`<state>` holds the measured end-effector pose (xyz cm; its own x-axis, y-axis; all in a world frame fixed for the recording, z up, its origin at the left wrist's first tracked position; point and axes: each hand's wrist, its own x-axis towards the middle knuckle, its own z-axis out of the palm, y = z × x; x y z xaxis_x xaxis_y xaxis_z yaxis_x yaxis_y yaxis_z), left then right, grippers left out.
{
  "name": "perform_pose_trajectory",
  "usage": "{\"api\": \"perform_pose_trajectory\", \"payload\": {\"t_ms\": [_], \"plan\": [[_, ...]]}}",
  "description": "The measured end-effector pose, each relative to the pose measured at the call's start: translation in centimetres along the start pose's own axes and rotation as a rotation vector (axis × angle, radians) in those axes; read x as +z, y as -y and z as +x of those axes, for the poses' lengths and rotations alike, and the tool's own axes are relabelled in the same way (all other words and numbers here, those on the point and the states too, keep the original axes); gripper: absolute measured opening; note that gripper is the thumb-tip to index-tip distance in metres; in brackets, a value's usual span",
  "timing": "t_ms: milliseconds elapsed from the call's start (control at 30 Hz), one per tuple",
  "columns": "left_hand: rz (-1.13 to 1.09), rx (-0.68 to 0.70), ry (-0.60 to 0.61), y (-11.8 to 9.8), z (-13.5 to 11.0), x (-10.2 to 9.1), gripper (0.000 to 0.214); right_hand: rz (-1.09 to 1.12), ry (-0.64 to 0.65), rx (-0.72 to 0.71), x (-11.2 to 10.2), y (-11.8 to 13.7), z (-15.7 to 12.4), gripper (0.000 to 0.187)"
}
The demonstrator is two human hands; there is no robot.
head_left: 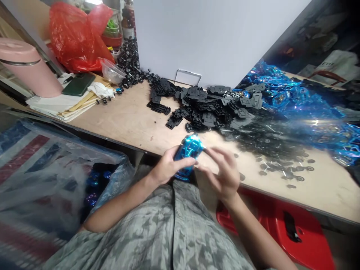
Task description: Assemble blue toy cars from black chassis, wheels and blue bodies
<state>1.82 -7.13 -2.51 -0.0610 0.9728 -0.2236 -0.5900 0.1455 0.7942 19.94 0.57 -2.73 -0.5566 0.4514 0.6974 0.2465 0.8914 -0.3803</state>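
At the front edge of the plywood bench point(126, 120), over the lap, L hand point(168, 167) is clamped around a shiny blue toy car shell point(188, 153), fingers across its top; R hand point(222, 172) is right beside it, fingers curled at the shell's far end, contact unclear. Shell looks light, thin & glossy, so prob. slippery w/ fragile edges: best held by the sides, not thin rims. Further along the bench lie a heap of black plastic chassis point(197, 108), loose black wheels point(299, 178) & a pile of more blue shells point(292, 99).
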Motion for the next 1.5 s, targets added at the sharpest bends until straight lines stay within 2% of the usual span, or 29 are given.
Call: {"api": "perform_pose_trajectory", "payload": {"t_ms": [100, 167, 233, 333, 433, 500, 700, 933, 1033, 1200, 1300, 1500], "plan": [[0.067, 0.005, 0.0, 0.0, -0.2, 0.2, 0.047, 0.057, 0.068, 0.094, -0.6, -0.7, 0.7, 0.067], [-0.001, -0.004, -0.019, 0.1, -0.1, 0.5, 0.049, 0.078, 0.122, 0.022, -0.5, -0.2, 0.5, 0.081], [-0.12, -0.009, -0.034, 0.2, 0.3, 0.8, 0.05, 0.009, 0.189, -0.09, 0.1, 0.7, -0.1, 0.089], [-0.305, -0.101, -0.049, 0.0, 0.8, 1.5, 0.049, -0.105, 0.244, -0.163, 1.2, 1.8, -1.3, 0.076], [-0.426, -0.286, -0.078, -0.4, 1.0, 2.2, 0.055, -0.062, 0.176, -0.153, 1.9, 1.8, -2.1, 0.065], [-0.453, -0.345, -0.079, -0.7, 0.9, 2.6, 0.051, -0.01, 0.118, -0.143, 2.2, 1.4, -2.4, 0.064], [-0.461, -0.34, -0.06, -0.8, 0.4, 3.2, 0.05, 0.083, 0.029, -0.127, 2.7, 0.8, -2.7, 0.054], [-0.477, -0.396, -0.125, -0.7, 0.5, 3.3, 0.056, 0.003, 0.02, -0.198, 2.7, 0.7, -2.6, 0.057], [-0.5, -0.429, -0.135, -0.6, 0.6, 3.3, 0.056, 0.071, 0.022, -0.131, 2.6, 0.9, -2.6, 0.052], [-0.607, -0.447, -0.227, -0.3, 0.7, 3.4, 0.047, 0.171, 0.036, -0.065, 2.8, 1.3, -2.4, 0.047], [-0.635, -0.443, -0.221, -0.1, 0.7, 3.2, 0.046, 0.146, 0.015, -0.074, 2.9, 1.4, -2.4, 0.048], [-0.658, -0.415, -0.172, 0.0, 0.9, 2.6, 0.048, 0.018, -0.115, -0.094, 2.7, 1.3, -3.0, 0.052]]}}
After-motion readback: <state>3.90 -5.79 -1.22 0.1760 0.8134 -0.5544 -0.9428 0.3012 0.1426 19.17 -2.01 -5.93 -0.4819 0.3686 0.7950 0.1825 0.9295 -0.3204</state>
